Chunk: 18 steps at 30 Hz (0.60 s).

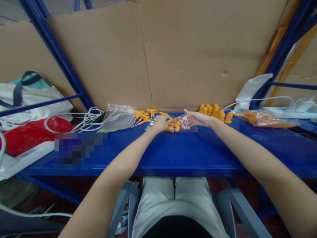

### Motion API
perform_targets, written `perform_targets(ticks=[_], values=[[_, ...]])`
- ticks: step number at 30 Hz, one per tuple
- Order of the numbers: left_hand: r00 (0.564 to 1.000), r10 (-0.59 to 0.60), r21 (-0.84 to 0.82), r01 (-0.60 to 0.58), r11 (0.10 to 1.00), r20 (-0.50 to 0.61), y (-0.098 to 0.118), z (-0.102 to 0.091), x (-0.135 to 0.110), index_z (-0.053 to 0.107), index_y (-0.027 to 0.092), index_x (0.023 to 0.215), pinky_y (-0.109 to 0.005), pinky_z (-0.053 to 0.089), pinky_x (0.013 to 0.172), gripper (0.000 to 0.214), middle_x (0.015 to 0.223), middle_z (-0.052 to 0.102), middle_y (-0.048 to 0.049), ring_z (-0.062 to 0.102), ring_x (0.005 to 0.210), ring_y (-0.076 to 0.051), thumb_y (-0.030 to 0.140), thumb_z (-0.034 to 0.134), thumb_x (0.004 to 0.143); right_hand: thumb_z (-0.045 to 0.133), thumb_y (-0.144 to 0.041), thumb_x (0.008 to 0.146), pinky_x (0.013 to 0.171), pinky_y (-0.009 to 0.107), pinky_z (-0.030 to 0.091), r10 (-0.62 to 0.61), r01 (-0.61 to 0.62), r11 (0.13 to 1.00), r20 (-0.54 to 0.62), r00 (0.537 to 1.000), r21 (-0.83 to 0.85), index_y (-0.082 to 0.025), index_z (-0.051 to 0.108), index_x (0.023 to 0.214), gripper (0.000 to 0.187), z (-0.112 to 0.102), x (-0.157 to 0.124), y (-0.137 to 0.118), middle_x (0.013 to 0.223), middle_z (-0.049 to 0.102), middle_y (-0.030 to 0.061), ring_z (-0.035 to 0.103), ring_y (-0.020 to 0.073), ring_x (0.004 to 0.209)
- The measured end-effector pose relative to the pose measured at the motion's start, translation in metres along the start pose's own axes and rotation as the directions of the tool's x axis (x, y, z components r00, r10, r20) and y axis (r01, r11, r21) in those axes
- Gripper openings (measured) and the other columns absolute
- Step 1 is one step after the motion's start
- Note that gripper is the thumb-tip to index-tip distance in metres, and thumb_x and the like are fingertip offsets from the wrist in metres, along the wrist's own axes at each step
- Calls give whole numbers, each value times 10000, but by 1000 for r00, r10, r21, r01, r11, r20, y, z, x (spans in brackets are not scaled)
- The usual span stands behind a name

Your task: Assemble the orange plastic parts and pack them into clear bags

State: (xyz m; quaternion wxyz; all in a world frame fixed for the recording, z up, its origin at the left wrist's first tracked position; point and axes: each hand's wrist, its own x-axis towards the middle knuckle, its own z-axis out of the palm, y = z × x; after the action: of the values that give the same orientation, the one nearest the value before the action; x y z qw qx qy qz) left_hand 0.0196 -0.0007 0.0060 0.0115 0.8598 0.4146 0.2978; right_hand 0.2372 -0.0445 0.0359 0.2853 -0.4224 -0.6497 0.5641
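Note:
A clear plastic bag (192, 128) lies flat on the blue table, with orange plastic pieces (175, 125) on or in it; I cannot tell which. My left hand (162, 122) is over the bag's left part, its fingers closed by the orange pieces. What they pinch, if anything, is hidden. At the bag's right end is my right hand (198, 118), palm turned inward, fingers stretched out and thumb raised. Its fingertips are close to the clear film; whether they touch it is unclear. Left of the bag are loose orange T-shaped parts (142, 115).
Several orange stubby pieces (218, 113) stand behind my right wrist. Further right lies a filled bag of orange parts (266, 119). On the left are a clear packet (119, 117), white cables (91, 120) and a red bag (37, 134). Cardboard (173, 56) walls off the back.

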Motion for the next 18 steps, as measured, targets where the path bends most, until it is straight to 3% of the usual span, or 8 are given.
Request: perform_targets(ticks=[4,8,11,15,18], values=[[999,-32,77,34,996,-33,2,4,-1,688,167,743,-320,506,816,159,858,732,-81,676,853,-220,129,568,840,723,-333,748,667,257,474,-87,45,956,-133,987,-291,-165,678,667,192,6,-2,-1,658,692,35,615,134,627],[998,-16,35,18,999,-59,-5,2,-3,692,172,819,-324,505,840,183,888,730,-82,671,886,-220,210,530,895,726,-339,731,715,296,499,-169,77,913,-201,965,-400,-184,671,618,200,-6,-2,1,637,688,37,636,165,672],[998,-16,4,16,1000,-55,-13,-3,-3,683,168,806,-328,500,828,237,867,724,-85,667,871,-220,230,484,919,706,-368,740,739,323,497,-253,66,853,-300,920,-518,-189,639,569,256,-21,3,7,646,682,58,636,197,715],[999,32,10,-32,999,-4,-13,-7,-2,645,179,684,-295,483,718,263,744,698,-59,644,744,-200,241,496,892,617,-332,819,836,395,449,-370,-128,660,-469,802,-740,-178,684,684,215,-27,7,13,838,704,93,634,269,898],[995,95,-2,-95,996,7,-3,-10,-3,596,185,593,-271,438,642,293,645,651,-37,599,643,-172,257,517,866,559,-278,872,914,459,388,-495,-236,459,-467,733,-857,-186,716,822,189,-20,5,12,1044,685,117,578,312,1074]])
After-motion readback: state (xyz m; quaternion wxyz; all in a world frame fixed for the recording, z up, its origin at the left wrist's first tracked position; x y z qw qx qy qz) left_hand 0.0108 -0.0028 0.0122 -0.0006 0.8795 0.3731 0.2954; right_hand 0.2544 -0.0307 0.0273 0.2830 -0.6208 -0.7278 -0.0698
